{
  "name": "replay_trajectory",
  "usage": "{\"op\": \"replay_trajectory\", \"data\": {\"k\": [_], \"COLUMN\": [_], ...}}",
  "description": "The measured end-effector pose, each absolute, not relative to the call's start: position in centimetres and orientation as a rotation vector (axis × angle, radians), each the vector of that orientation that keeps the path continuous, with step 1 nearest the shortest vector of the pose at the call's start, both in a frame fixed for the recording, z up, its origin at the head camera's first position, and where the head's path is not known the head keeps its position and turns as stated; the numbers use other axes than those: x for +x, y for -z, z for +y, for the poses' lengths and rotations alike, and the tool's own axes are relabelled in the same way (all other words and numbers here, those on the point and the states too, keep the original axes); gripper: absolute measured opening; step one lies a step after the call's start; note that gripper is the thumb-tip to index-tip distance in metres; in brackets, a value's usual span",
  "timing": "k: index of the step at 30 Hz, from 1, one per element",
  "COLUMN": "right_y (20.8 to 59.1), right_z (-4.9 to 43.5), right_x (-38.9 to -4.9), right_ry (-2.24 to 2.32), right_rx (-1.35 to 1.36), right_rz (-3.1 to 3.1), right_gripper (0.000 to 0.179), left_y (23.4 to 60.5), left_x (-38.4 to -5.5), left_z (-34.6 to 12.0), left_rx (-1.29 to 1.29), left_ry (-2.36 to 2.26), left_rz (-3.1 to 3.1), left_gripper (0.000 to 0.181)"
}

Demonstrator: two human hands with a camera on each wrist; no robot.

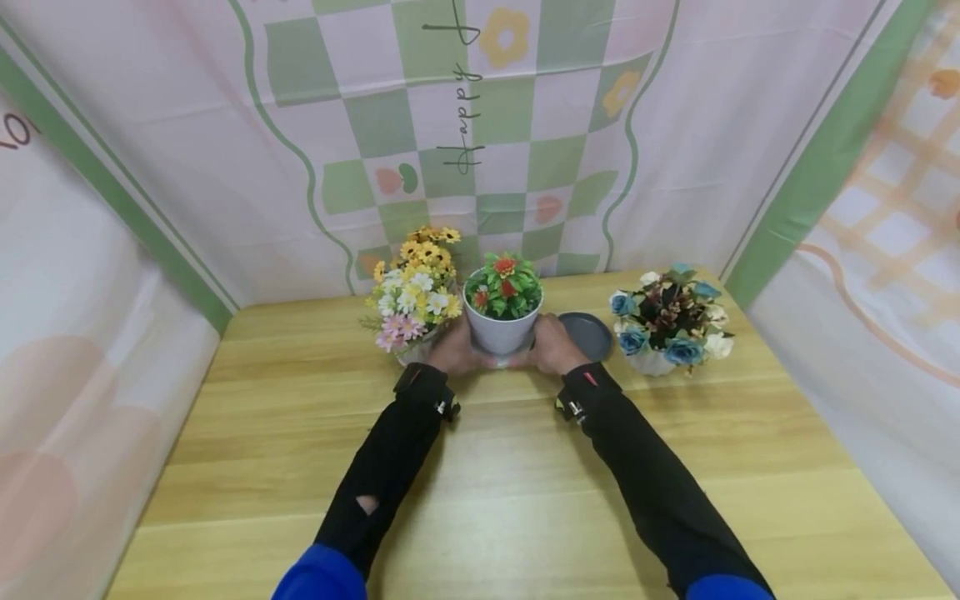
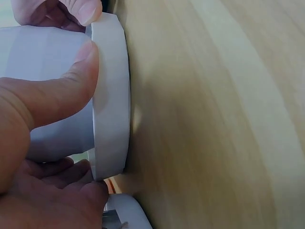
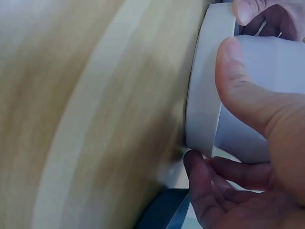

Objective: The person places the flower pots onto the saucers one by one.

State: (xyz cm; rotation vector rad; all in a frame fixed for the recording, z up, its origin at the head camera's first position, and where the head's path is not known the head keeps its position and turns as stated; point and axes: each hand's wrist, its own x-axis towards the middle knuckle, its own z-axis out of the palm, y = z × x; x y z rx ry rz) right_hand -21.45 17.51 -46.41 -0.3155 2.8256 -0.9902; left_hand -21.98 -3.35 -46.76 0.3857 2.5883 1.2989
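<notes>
A white flowerpot (image 1: pixel 501 335) with red flowers and green leaves (image 1: pixel 504 287) stands upright in the head view, its base set in a white saucer (image 2: pixel 112 105). From the left side my left hand (image 1: pixel 453 348) grips the saucer, thumb (image 2: pixel 83 71) at its rim and fingers curled round its far edge. My right hand (image 1: pixel 555 346) holds it the same way from the right, with the thumb (image 3: pixel 233 62) against the rim. In both wrist views the saucer is close over the wooden table (image 1: pixel 495 483).
Just left of the pot is a vase of yellow, white and pink flowers (image 1: pixel 416 292), close to the left hand. A dark grey saucer (image 1: pixel 588 337) lies right behind the right hand. Farther right stands a white pot of blue and white roses (image 1: pixel 671 321). A patterned curtain (image 1: pixel 502 108) hangs behind the table.
</notes>
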Motion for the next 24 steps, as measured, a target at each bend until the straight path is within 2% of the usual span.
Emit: {"op": "replay_trajectory", "data": {"k": [6,12,17,24], "right_y": [46.4,46.2,46.3,46.2], "right_z": [17.7,17.7,17.9,18.0], "right_x": [-22.2,-23.0,-23.4,-23.0], "right_ry": [0.976,0.972,0.968,0.978], "right_rx": [-0.315,-0.354,-0.379,-0.399], "right_rz": [2.797,2.785,2.792,2.810], "right_gripper": [0.092,0.090,0.088,0.082], "left_y": [46.7,46.8,47.0,47.9], "left_x": [-22.1,-22.4,-22.9,-22.9], "left_z": [-3.1,-3.1,-3.1,-2.9], "left_rx": [0.362,0.363,0.360,0.387], "left_ry": [-1.320,-1.398,-1.390,-1.383], "left_rz": [2.587,2.541,2.557,2.626], "left_gripper": [0.136,0.135,0.143,0.143]}}
